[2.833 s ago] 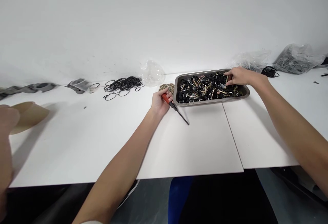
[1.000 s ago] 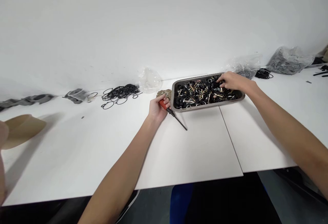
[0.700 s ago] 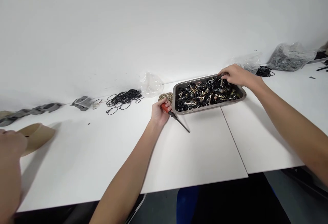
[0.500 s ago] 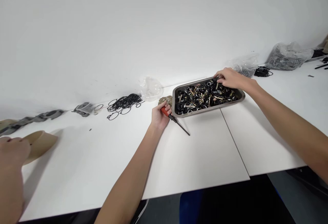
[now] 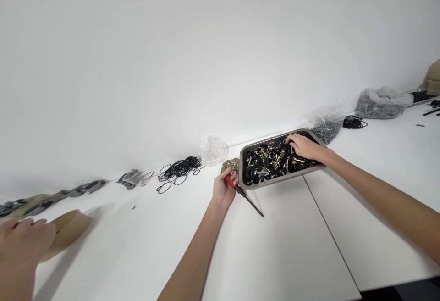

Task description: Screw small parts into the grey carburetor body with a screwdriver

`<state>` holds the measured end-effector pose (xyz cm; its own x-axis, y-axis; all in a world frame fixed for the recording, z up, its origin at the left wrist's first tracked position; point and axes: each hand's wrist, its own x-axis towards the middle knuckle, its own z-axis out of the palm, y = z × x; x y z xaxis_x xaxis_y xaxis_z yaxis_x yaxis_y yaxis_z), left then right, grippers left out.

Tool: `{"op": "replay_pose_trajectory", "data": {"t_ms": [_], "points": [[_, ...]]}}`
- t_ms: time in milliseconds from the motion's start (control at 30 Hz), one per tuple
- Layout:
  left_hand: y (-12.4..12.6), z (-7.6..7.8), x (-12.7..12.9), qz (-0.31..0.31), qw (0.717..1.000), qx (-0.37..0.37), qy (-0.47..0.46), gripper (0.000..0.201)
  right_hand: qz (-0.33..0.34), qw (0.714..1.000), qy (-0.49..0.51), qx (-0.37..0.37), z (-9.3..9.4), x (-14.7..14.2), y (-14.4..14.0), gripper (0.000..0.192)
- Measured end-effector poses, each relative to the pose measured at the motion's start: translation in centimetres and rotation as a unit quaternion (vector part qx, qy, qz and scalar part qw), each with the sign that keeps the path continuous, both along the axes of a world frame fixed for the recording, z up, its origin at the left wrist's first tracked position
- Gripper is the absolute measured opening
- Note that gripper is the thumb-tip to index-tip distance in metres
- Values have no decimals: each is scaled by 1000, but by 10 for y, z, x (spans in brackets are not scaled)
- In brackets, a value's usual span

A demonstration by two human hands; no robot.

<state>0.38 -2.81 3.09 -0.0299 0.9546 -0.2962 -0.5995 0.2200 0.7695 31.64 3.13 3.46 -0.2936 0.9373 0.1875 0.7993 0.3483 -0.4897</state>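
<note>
Fingers (image 5: pixel 231 176) of the left hand (image 5: pixel 223 189) wrap a red-handled screwdriver (image 5: pixel 242 193), tip resting on the white table (image 5: pixel 292 246) toward 4 o'clock, seemingly parked ready. At 2 o'clock, the right hand (image 5: pixel 302 146) spreads loosely curled fingers into a metal tray (image 5: pixel 275 183) of small black and brass parts (image 5: pixel 268 163), apparently sorting; whether they pinch one is unclear.

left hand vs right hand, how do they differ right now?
The left hand is shut around a red-handled screwdriver on the white table; the right hand holds no tool. The left hand sits beside the metal tray, outside it; the right hand reaches into it, fingers spread over the small parts. Both are bare.
</note>
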Motion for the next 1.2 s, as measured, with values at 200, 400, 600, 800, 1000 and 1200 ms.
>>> {"op": "replay_pose_trajectory", "data": {"t_ms": [200,400,600,800,1000,1200], "points": [[-2,4,1,5,1000,-4,1,29,-13,1000,1,-5,1,-2,-3,32],[-2,4,-1,-2,1000,1,1,28,-20,1000,-10,-16,4,-4,-6,33],[-1,7,2,0,1000,-5,1,31,-21,1000,-12,-6,5,-4,-6,34],[-2,8,2,0,1000,-6,-1,36,-16,1000,-16,6,-2,-1,1,34],[0,4,3,-7,1000,-3,0,38,2,999,-27,30,-9,3,12,34],[3,-4,1,-2,1000,11,-1,34,13,999,-32,42,-15,7,21,34]]}}
